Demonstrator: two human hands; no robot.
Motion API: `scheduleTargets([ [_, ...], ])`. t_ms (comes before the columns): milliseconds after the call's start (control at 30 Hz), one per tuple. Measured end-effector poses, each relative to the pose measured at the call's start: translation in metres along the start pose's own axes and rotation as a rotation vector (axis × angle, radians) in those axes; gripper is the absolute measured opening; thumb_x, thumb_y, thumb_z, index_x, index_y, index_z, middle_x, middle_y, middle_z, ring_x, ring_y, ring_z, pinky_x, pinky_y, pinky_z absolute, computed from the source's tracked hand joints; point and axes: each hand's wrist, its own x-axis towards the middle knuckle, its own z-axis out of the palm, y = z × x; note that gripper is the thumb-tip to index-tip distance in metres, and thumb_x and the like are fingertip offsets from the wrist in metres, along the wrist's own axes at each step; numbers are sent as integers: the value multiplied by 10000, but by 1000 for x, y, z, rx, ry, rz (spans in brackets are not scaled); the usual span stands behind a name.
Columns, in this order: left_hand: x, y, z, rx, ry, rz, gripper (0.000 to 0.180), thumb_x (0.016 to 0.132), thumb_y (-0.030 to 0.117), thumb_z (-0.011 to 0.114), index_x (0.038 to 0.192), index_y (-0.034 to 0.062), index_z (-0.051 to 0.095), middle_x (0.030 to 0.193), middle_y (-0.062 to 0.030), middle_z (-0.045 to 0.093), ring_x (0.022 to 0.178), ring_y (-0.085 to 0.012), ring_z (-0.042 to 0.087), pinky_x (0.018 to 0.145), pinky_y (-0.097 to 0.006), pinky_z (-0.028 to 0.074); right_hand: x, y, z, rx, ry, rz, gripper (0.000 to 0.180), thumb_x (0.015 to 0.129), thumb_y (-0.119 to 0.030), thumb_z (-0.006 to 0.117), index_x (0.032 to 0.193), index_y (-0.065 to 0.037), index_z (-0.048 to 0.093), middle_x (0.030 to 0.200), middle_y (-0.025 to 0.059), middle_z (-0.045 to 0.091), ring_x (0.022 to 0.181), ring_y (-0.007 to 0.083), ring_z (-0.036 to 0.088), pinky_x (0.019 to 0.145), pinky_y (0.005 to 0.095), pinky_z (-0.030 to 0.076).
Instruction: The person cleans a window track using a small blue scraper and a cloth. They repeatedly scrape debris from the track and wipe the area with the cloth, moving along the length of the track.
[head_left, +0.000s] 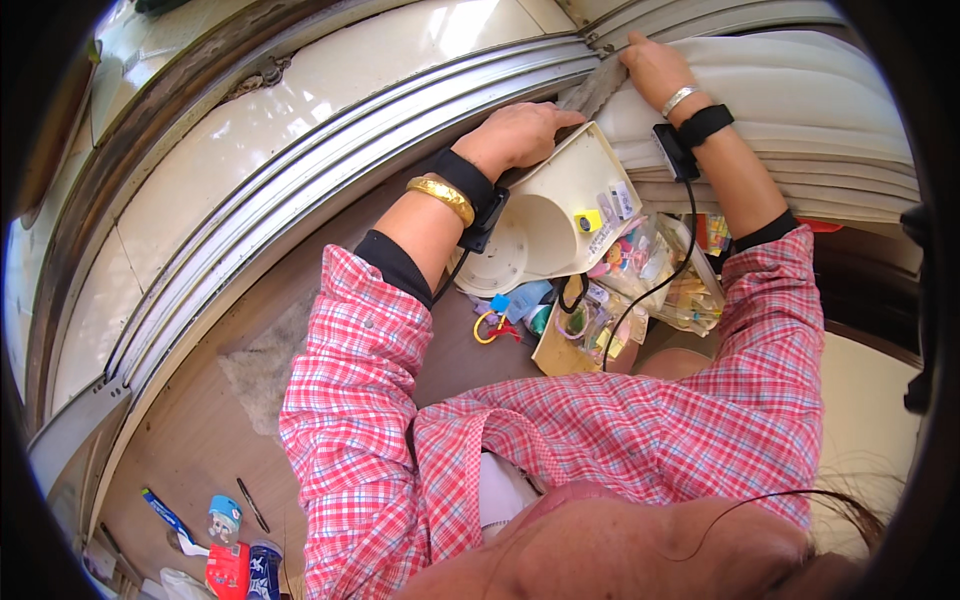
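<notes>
My left hand (520, 135) reaches over the upper edge of a cream plastic bin (555, 190), one finger stretched out and the others partly hidden. Just beyond that finger runs a worn grey strip (596, 88), perhaps cloth, slanting up to the corner of the metal window track (450, 85). At its upper end is my right hand (655, 72), its fingers curled in and seemingly pinching the strip. Pale folded curtain fabric (770, 110) lies beside my right wrist. The bin is tilted, its round hollow facing me, with a small yellow box (588, 220) against its side.
Below the bin, several small packets (640, 260) and trinkets crowd together near a yellow ring (488, 328). Black cables hang from both wrist devices. At lower left lie a toothbrush (170, 515), a pen (253, 505), a blue-lidded jar (225, 517) and a red pack (228, 570).
</notes>
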Motion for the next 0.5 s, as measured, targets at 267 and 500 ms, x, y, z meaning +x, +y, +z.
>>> scheduleTargets([
  [267,13,-13,13,14,59,40,551,779,23,448,1300,172,548,1268,-162,551,1127,-335,542,953,-376,430,19,-8,24,-119,-106,-45,139,773,-70,534,727,-64,665,882,127,642,766,327,650,661,424,526],
  [500,-3,-11,-2,-56,126,-3,478,776,18,467,1216,144,608,1119,-190,628,1057,-359,576,903,-391,456,19,-23,0,-134,-133,-191,105,771,-73,562,749,-68,665,931,111,640,766,301,661,671,396,536],
])
